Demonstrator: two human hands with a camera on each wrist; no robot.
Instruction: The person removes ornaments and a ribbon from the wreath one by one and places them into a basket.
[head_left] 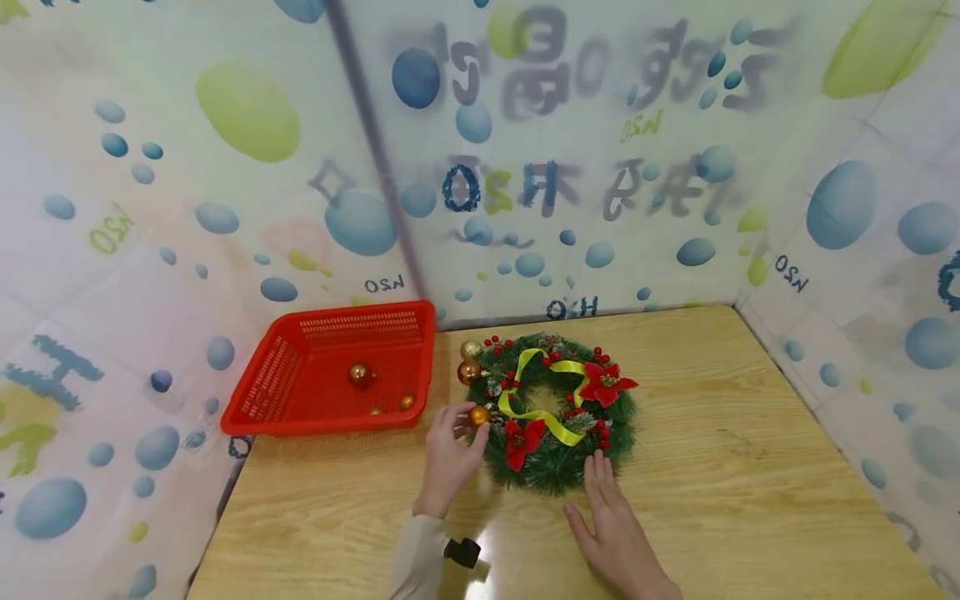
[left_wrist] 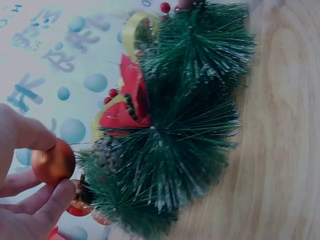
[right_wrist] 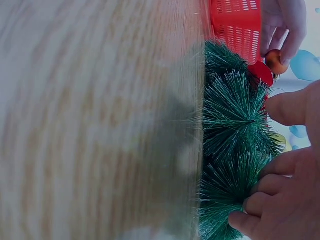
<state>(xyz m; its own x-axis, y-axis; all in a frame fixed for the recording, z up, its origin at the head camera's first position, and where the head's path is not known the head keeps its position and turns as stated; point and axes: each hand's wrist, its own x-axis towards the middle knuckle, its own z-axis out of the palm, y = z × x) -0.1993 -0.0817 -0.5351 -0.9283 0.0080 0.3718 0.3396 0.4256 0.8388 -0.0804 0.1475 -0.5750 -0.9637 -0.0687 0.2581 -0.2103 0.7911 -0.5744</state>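
A green wreath [head_left: 551,479] lies on the table, dressed with red poinsettias [head_left: 606,384], red berries and a yellow-green ribbon [head_left: 527,414]. At its left edge my left hand [head_left: 450,454] pinches an orange-gold bauble [head_left: 479,416] between thumb and fingers. The left wrist view shows this bauble [left_wrist: 54,161] close beside the greenery. Two more baubles [head_left: 470,372] sit at the wreath's upper left. My right hand [head_left: 617,529] rests against the wreath's lower right edge, its fingers extended. In the right wrist view its fingertips [right_wrist: 243,220] touch the green needles.
Left of the wreath stands a red plastic basket [head_left: 322,427] with several baubles [head_left: 360,375] inside. The wooden table [head_left: 750,467] meets patterned walls [head_left: 600,275] at its back and sides.
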